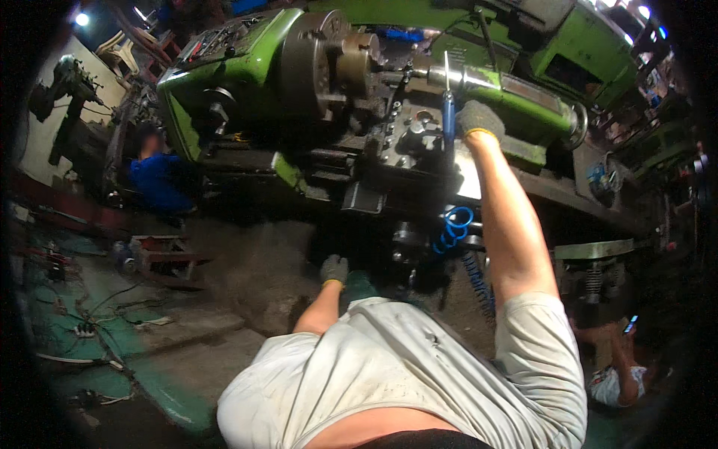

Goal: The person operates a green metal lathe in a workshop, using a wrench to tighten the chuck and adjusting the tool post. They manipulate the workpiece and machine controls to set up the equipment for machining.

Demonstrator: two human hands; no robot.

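Note:
I stand over a big green lathe [239, 67] with a round steel chuck [321, 63]. My right hand [477, 120], in a grey knit glove, is closed on a blue-handled air blow gun [448, 112] whose thin metal nozzle points up beside the carriage [407, 138]. A blue coiled hose [453, 228] hangs below that tool. My left hand [334, 269], also gloved, hangs low by my hip in front of the machine's dark base; it seems curled with nothing visible in it.
A person in blue [157, 179] crouches at the lathe's left end. Another person [621, 367] sits low at the right holding a phone. Cables and tools lie on the green floor [90, 322]. A second green machine [583, 52] stands behind.

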